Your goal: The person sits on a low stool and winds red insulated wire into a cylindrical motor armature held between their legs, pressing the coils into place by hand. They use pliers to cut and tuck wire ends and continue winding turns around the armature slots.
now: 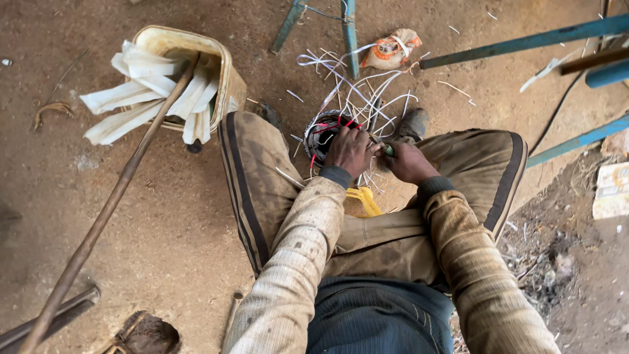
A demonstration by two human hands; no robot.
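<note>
Head view: we keep our left hand (350,151) pressing the wound coil (322,134) steady while our right hand (407,162), clamped on a small tool (382,147), works beside it.

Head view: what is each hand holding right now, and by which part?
Right hand grips a small green-handled tool by its handle. Left hand rests on the rim of the round wire-wound coil; a full grip cannot be told.

The left hand (350,151) covers part of the round dark coil of red and white wires (325,134). The small green-tipped tool (386,149) in the right hand (407,162) is too small to tell. The long brown wooden stick (108,210) is cut off at the bottom edge.
</note>
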